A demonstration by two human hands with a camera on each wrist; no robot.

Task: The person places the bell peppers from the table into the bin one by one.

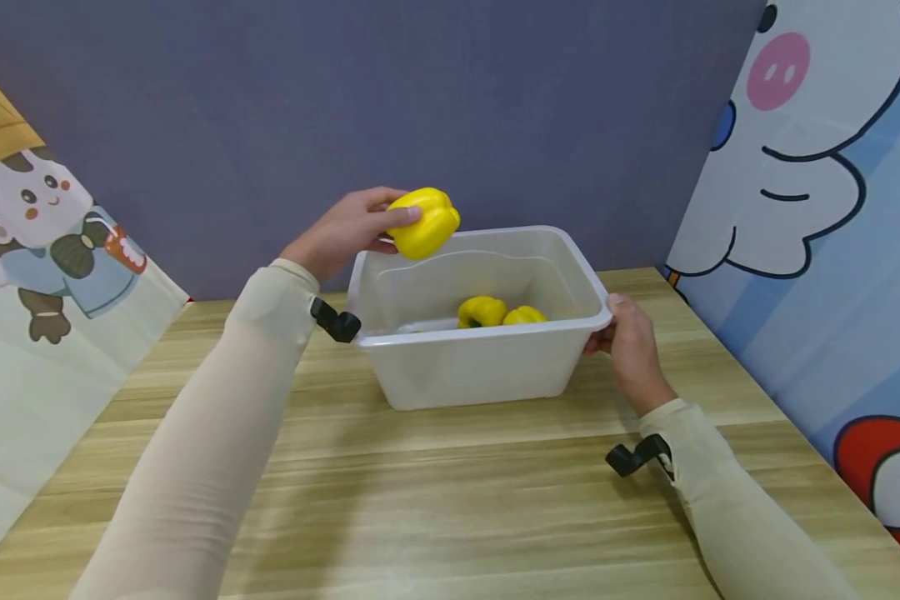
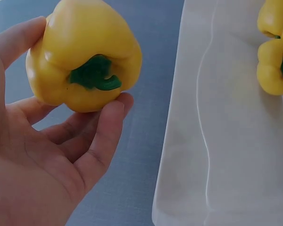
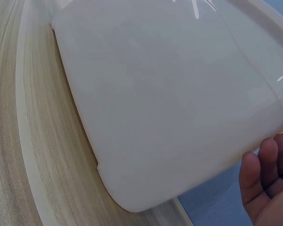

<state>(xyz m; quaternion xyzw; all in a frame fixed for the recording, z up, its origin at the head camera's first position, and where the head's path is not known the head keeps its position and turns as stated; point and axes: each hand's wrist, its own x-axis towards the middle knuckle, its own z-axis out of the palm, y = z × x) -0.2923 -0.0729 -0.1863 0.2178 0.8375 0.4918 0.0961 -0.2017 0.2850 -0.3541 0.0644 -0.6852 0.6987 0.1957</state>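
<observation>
My left hand (image 1: 356, 229) grips a yellow bell pepper (image 1: 424, 221) above the far left corner of a translucent white plastic bin (image 1: 487, 371). In the left wrist view the fingers (image 2: 104, 136) curl under the pepper (image 2: 80, 52), whose green stem faces the camera. Two more yellow peppers (image 1: 499, 313) lie on the bin's floor; they also show in the left wrist view (image 2: 276, 52). My right hand (image 1: 630, 342) holds the bin's right rim, thumb on top. The right wrist view shows the bin's wall (image 3: 170, 103) and my fingertips (image 3: 269, 169) beside it.
The bin stands on a light wooden table (image 1: 435, 500). A dark grey wall (image 1: 345, 108) runs behind it, and cartoon-printed panels stand at the left (image 1: 37, 275) and right (image 1: 817, 233). Black wrist camera mounts (image 1: 336, 321) sit on both sleeved forearms.
</observation>
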